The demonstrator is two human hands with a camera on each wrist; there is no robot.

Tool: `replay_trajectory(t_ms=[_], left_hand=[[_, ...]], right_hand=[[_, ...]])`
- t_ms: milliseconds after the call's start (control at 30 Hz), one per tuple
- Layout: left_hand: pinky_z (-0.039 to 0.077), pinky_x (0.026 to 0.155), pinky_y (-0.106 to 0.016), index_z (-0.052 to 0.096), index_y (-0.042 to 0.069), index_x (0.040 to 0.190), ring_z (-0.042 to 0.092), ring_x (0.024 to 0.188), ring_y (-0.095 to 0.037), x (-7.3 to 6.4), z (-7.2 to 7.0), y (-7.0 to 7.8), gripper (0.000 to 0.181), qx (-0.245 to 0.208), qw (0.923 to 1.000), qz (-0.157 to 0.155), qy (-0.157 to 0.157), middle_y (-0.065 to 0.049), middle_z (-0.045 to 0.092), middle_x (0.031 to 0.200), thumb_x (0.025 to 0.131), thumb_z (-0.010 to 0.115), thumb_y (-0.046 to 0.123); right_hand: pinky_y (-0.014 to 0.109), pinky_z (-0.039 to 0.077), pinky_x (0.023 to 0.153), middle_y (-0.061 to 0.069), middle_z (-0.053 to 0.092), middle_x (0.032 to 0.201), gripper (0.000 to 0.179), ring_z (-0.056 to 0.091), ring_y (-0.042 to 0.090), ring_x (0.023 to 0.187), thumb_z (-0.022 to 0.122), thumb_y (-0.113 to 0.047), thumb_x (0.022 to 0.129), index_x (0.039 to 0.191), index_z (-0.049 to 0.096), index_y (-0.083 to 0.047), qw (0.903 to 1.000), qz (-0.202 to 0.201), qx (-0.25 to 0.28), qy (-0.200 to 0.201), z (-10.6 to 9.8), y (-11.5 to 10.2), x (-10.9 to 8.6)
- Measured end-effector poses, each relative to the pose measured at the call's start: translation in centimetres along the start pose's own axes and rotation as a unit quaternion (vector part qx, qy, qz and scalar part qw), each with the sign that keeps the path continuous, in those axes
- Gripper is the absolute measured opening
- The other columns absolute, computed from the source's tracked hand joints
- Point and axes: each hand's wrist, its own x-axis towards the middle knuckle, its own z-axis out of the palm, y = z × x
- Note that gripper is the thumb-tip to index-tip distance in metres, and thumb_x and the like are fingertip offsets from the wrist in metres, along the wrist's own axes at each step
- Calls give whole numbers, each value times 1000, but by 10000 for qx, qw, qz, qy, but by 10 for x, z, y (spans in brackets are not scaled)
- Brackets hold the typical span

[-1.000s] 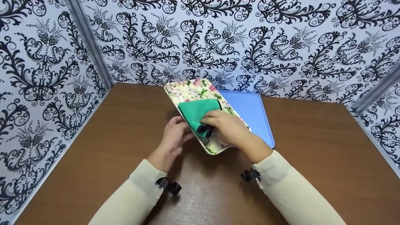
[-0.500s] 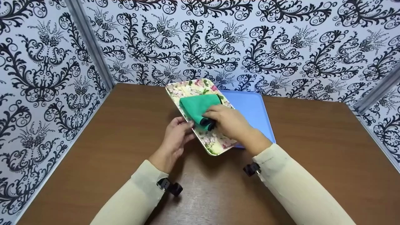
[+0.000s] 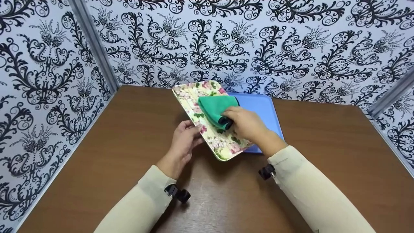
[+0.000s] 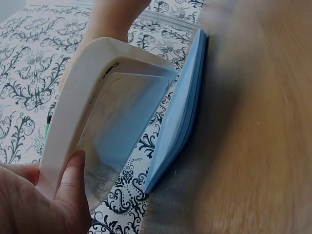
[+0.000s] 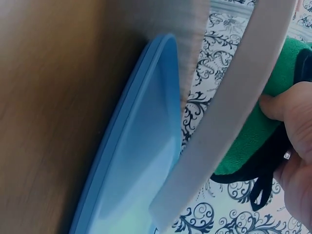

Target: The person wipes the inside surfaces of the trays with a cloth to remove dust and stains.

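My left hand (image 3: 181,142) grips the left edge of a floral tray (image 3: 223,149), holding it tilted above the table. In the left wrist view the thumb (image 4: 72,185) lies on the tray's pale underside (image 4: 114,122). A folded green cloth (image 3: 213,106) with black edging lies against the patterned face of the tray. My right hand (image 3: 247,124) pinches the cloth near its dark edge; in the right wrist view a black loop (image 5: 263,192) hangs from that edge.
Behind the floral tray, a blue tray (image 3: 265,111) lies on the brown table (image 3: 323,145), partly hidden. A patterned wall (image 3: 291,48) stands along the back, with another at the left. Small black cameras (image 3: 177,193) sit on both wrists.
The right hand and the green cloth have moved up and to the right across the floral tray. The left hand and the tray have barely shifted.
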Motion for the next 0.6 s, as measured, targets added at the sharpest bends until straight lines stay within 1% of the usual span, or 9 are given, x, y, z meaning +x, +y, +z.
replay_trajectory(t_ms=[100, 200, 400, 600], left_hand=[[59, 65, -25, 53, 0, 120, 68, 80, -14, -1, 0, -1, 22, 25, 10000, 12, -13, -7, 67, 102, 99, 60, 0], [59, 65, -25, 53, -1, 118, 68, 79, -13, -1, 0, -2, 21, 1, 10000, 22, -36, -6, 67, 99, 99, 61, 1], [60, 65, -26, 54, -2, 119, 69, 79, -14, -3, 2, -1, 22, -40, 9999, 28, -93, -7, 67, 100, 99, 61, 1], [59, 66, -26, 54, -2, 120, 69, 80, -14, -4, 3, -1, 22, -11, 9999, 1, -127, -7, 67, 102, 100, 62, 3]], right_hand=[[53, 56, 103, 9, 66, 139, 65, 62, 33, 129, 65, 15, 75, 134, 68, -12, 9998, 195, 1, -84, 0, 3, 3], [51, 55, 104, 8, 66, 137, 59, 62, 31, 128, 59, 13, 81, 134, 67, -13, 9992, 376, -13, -121, -1, 5, 8], [51, 55, 103, 8, 68, 130, 51, 64, 31, 122, 62, 6, 87, 134, 68, -14, 9982, 593, 43, -114, -3, 12, 20], [50, 52, 109, 11, 68, 133, 49, 63, 32, 125, 68, -4, 93, 141, 64, -14, 9983, 548, -50, -169, -4, 12, 32]])
